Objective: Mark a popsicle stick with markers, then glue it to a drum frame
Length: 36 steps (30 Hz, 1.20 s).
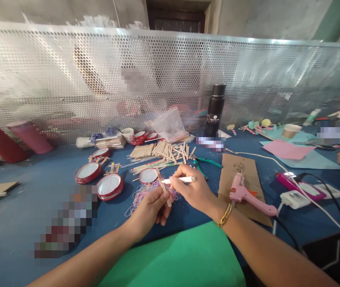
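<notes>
Popsicle stick (159, 175) sits pinched in my left grip (151, 204); my right grip (196, 192) clamps a white pen (182, 179); pressing hard could twist the stick.

Right of the right hand (196, 192), a glue gun (243, 193) lies on cardboard (254, 173).

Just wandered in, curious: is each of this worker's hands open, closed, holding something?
Left hand: closed, holding a wooden stick.
Right hand: closed, holding a white pen.
</notes>
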Available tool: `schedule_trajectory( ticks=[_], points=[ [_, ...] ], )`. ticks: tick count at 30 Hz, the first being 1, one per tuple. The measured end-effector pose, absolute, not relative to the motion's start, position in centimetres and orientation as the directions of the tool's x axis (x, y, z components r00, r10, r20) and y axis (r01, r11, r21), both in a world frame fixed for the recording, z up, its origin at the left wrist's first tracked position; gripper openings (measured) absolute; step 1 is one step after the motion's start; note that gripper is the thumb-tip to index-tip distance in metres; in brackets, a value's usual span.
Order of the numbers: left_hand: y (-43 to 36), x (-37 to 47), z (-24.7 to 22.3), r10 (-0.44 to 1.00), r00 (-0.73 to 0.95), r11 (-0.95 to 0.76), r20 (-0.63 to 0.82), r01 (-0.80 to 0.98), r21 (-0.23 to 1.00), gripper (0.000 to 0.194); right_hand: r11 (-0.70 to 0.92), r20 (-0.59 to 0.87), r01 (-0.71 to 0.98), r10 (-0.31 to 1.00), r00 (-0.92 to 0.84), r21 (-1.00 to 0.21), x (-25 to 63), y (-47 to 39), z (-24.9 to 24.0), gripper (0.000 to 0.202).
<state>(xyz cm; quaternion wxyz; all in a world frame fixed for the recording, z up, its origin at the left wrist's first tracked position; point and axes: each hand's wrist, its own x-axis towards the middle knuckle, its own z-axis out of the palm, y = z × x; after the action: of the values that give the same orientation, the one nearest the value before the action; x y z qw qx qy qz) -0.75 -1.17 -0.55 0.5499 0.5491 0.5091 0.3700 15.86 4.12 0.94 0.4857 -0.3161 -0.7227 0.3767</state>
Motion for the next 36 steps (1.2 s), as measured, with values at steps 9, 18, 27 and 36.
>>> schedule_trajectory(
  ticks=[9,18,27,36],
  points=[
    [-1.15,-0.79,-0.57,0.966,0.207,0.123,-0.153,0.155,0.980,0.037,0.515,0.470,0.081,0.828,-0.306,-0.853,15.91,4.38,0.84,0.019],
    [-1.26,-0.72,-0.55,0.966,0.200,0.137,-0.165,0.146,0.980,0.037,0.486,0.447,0.081,0.848,-0.283,-0.870,15.98,4.18,1.16,0.020],
    [-1.16,-0.66,-0.53,0.965,0.202,0.140,-0.168,0.143,0.980,0.036,0.495,0.453,0.101,0.847,-0.277,-0.863,15.95,4.26,0.99,0.020],
    [-1.27,-0.62,-0.49,0.966,0.200,0.138,-0.164,0.141,0.980,0.036,0.502,0.458,0.102,0.841,-0.288,-0.859,15.94,4.25,1.07,0.021]
  ],
)
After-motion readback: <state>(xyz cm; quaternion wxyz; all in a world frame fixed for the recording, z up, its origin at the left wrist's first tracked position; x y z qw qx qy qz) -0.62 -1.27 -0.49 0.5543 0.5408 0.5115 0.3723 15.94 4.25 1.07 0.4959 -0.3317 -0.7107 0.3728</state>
